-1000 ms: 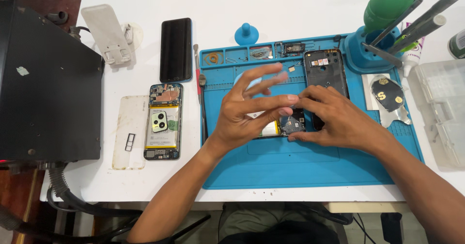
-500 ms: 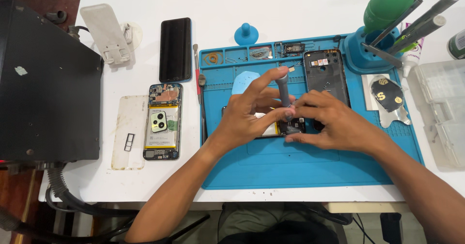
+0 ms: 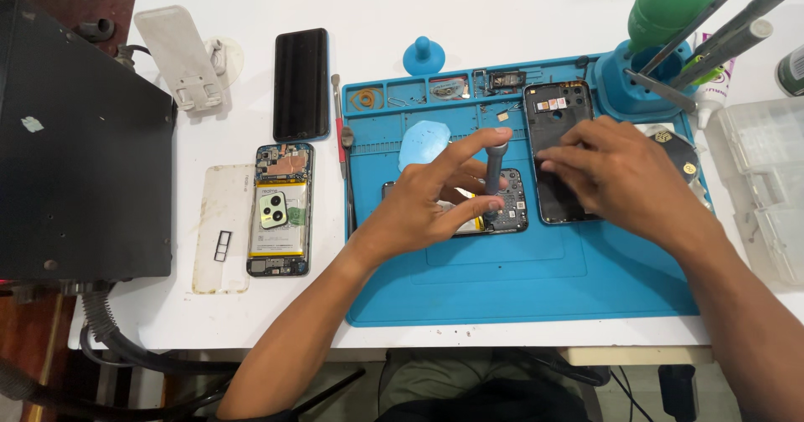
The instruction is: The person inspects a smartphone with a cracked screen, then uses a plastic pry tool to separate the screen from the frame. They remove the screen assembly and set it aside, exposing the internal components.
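**Opened phone on blue mat: screwdriver held upright, second hand at back cover**

Head view. Landmark: the blue work mat (image 3: 519, 288). Near the mat's centre lies an opened phone (image 3: 502, 208), circuit side up. The left hand (image 3: 427, 208) has its fingers closed round a grey screwdriver (image 3: 495, 171), held upright, tip down on the phone's right end, index finger on the cap. The right hand (image 3: 620, 175) lies flat and loosely open, fingertips resting on a black back cover (image 3: 557, 150) just right of the phone; it grips nothing that can be seen.

Judgement on the step: the driver should stay vertical and seated square in the screw head, with light downward pressure from the capping finger; the phone itself looks unbraced and would be steadier with the free hand on it.

Edges and room: the mat's near half is bare. A pale blue pick (image 3: 423, 141) lies just above the left hand. Off the mat's left edge sit a second opened phone (image 3: 280, 208) and a black phone (image 3: 301, 83); a tool holder (image 3: 636, 83) crowds the mat's upper right corner.
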